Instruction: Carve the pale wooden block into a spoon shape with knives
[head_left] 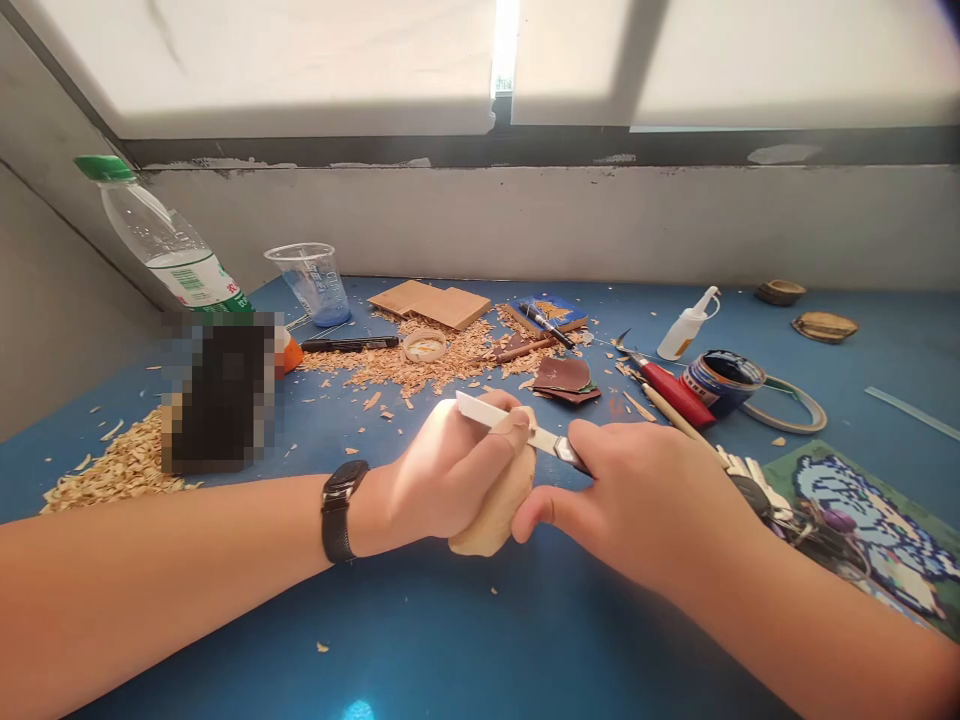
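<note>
My left hand [450, 470] is closed around a pale rounded piece of wood [496, 515], its thumb pressed on the back of a blade. My right hand [645, 495] grips the handle of a carving knife [517, 425], whose light blade lies across the top of the wood. A black watch [339, 510] sits on my left wrist. Both hands hover just above the blue table [420, 640].
Wood shavings [420, 365] lie piled at the back and at the left [112, 470]. Behind them stand a plastic bottle [169, 245], a clear cup [311, 280], wood blocks [431, 300], a black marker [349, 344], a glue bottle [686, 325], a red-handled tool [667, 385] and blue tape [724, 380].
</note>
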